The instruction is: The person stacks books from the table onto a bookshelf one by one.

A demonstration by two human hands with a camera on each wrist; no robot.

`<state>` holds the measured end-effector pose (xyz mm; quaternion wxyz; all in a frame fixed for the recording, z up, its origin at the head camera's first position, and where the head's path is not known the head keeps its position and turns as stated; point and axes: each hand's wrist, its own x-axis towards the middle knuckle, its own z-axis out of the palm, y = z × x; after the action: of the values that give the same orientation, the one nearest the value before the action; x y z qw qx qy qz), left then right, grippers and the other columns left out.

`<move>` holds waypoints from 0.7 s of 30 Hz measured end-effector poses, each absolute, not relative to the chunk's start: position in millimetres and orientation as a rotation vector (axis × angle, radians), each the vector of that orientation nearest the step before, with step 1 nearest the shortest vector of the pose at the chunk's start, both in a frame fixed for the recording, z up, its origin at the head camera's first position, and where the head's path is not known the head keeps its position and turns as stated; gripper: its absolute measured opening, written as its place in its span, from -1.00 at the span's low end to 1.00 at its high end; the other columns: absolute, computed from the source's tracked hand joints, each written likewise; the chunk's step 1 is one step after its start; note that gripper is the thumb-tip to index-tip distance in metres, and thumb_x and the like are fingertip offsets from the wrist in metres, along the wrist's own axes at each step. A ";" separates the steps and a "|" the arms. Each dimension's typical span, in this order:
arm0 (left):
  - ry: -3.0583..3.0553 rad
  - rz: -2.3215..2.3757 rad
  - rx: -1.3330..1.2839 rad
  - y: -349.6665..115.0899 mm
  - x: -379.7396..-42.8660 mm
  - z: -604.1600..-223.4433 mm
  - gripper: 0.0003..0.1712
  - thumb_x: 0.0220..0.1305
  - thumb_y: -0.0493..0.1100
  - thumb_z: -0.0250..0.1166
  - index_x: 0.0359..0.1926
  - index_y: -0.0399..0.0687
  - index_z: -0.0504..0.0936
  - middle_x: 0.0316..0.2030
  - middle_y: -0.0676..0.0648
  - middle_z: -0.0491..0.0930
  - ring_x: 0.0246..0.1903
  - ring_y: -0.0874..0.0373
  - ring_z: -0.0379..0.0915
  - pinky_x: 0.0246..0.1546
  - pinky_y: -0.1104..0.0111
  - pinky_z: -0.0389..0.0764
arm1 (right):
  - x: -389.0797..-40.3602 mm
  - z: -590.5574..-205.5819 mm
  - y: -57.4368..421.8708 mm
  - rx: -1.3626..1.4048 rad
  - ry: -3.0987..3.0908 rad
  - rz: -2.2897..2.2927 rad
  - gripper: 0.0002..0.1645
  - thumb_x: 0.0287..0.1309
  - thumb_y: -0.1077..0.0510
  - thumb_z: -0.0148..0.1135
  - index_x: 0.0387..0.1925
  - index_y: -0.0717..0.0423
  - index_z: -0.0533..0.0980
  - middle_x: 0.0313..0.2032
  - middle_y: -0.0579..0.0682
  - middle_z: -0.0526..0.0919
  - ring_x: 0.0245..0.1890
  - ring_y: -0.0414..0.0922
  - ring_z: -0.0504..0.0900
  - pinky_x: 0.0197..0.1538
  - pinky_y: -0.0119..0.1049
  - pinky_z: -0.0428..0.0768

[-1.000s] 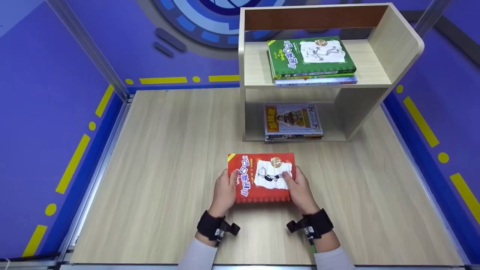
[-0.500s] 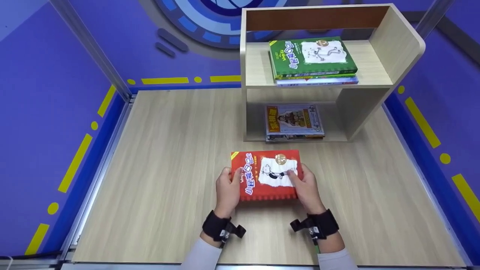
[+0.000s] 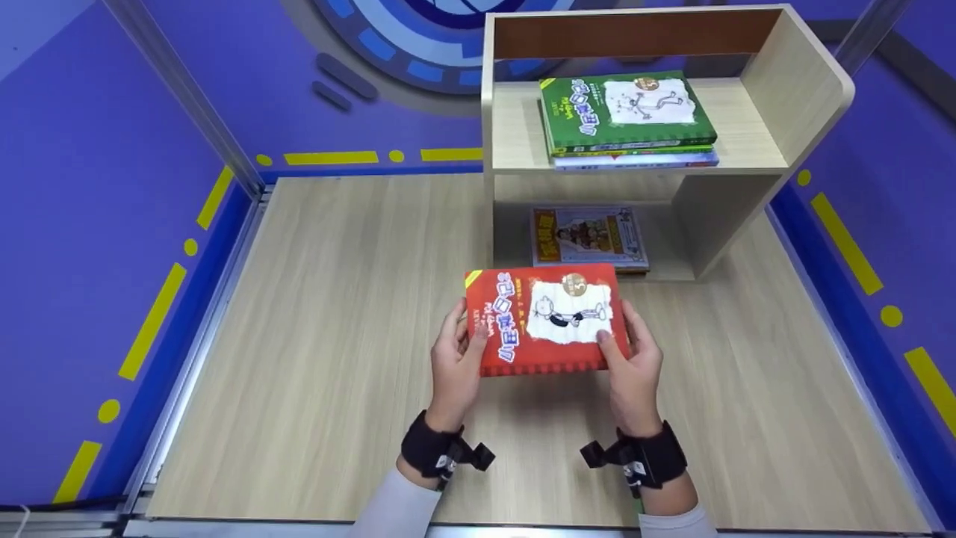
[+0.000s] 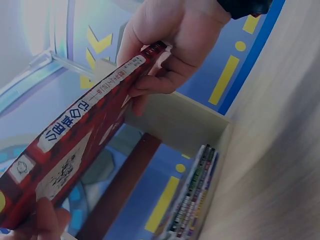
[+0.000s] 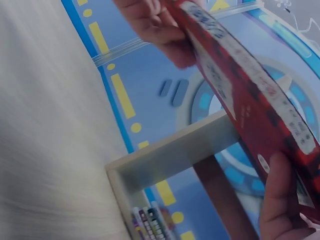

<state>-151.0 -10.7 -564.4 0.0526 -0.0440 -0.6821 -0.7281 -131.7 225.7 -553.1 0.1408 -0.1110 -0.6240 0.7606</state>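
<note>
Between both hands a red book [image 3: 549,320] with a cartoon figure on its cover is held above the table, cover facing up. My left hand [image 3: 457,366] grips its left edge, the thumb lying on the cover. On the opposite edge my right hand [image 3: 633,371] grips it the same way, thumb over the white panel. In the left wrist view the spine of the red book [image 4: 85,112] shows, with fingers curled under the back. The right wrist view also shows the red book [image 5: 245,80] from its spine side, tilted, a hand at each end.
A two-tier wooden shelf [image 3: 803,82] stands at the back right of the table [image 3: 336,336]. Its upper tier bears a stack topped by a green book [image 3: 627,112]. On the lower tier lies another stack of books [image 3: 590,233], partly covered by the red book's far edge.
Both hands have lifted the red book and carried it forward and slightly right, towards the shelf. Its far edge now overlaps the lower stack in the head view.
</note>
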 end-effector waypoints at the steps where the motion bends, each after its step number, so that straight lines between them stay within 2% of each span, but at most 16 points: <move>1: -2.084 -2.211 -0.195 -11.2 -150.7 -560.8 -0.18 0.59 -0.15 0.22 0.66 -0.29 0.06 0.42 -0.30 0.52 0.22 -0.05 0.62 0.07 0.31 0.76 | -130.6 -550.7 225.5 -0.306 -1.792 2.194 -0.19 0.49 0.44 0.11 0.65 0.24 0.11 0.60 0.21 0.23 0.45 -0.03 0.37 0.23 -0.52 0.63; 4: -2.155 -2.155 -0.394 -13.2 -150.7 -553.2 -0.05 0.56 -0.17 0.24 0.70 -0.28 -0.10 0.50 -0.29 0.41 0.29 -0.06 0.56 0.16 0.31 0.72 | -127.9 -544.6 226.2 -0.225 -1.740 2.196 -0.18 0.50 0.45 0.05 0.67 0.21 0.08 0.64 0.18 0.17 0.50 -0.01 0.30 0.27 -0.52 0.60; 6: -2.219 -2.099 -0.499 -14.2 -151.4 -549.0 0.07 0.52 -0.12 0.30 0.72 -0.22 -0.21 0.49 -0.26 0.41 0.31 -0.02 0.55 0.21 0.28 0.70 | -126.1 -540.0 227.0 -0.144 -1.680 2.217 -0.16 0.48 0.49 0.02 0.68 0.21 0.05 0.66 0.16 0.11 0.51 -0.01 0.27 0.29 -0.49 0.60; 10: -2.357 -1.931 -0.609 -13.6 -154.9 -539.7 0.30 0.40 0.11 0.43 0.73 -0.15 -0.31 0.47 -0.18 0.40 0.35 0.09 0.48 0.29 0.20 0.63 | -121.5 -530.5 232.4 0.048 -1.585 2.255 -0.09 0.44 0.53 0.03 0.69 0.22 -0.02 0.67 0.18 0.04 0.46 -0.05 0.34 0.30 -0.42 0.62; 13: -2.425 -1.821 -0.649 -13.0 -159.1 -531.4 0.41 0.32 0.27 0.47 0.73 -0.15 -0.33 0.53 -0.18 0.29 0.41 0.08 0.39 0.35 0.10 0.58 | -119.5 -524.3 238.0 0.232 -1.498 2.304 -0.01 0.37 0.58 0.03 0.70 0.25 -0.09 0.61 0.26 0.09 0.38 -0.07 0.46 0.28 -0.36 0.66; 17: -2.461 -1.791 -0.704 -12.8 -165.1 -517.9 0.47 0.26 0.20 0.54 0.72 -0.12 -0.38 0.64 -0.19 0.10 0.50 0.00 0.25 0.42 -0.02 0.50 | -120.9 -517.5 250.1 0.482 -1.402 2.371 0.10 0.25 0.69 -0.02 0.70 0.29 -0.22 0.61 0.26 0.11 0.40 -0.06 0.48 0.31 -0.28 0.66; 21: -2.537 -1.738 -0.696 -11.9 -171.2 -502.2 0.50 0.23 0.16 0.58 0.73 -0.08 -0.39 0.73 -0.16 -0.15 0.64 -0.05 0.03 0.55 -0.10 0.33 | -123.7 -507.8 268.1 0.583 -1.597 2.241 0.15 0.24 0.71 0.03 0.70 0.28 -0.23 0.70 0.15 -0.06 0.51 -0.10 0.34 0.37 -0.34 0.59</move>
<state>-171.2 -11.9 -502.2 -0.0058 -0.2208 -0.8046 -0.5512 -123.7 268.1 -507.8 0.1635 0.2046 -0.5601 0.7860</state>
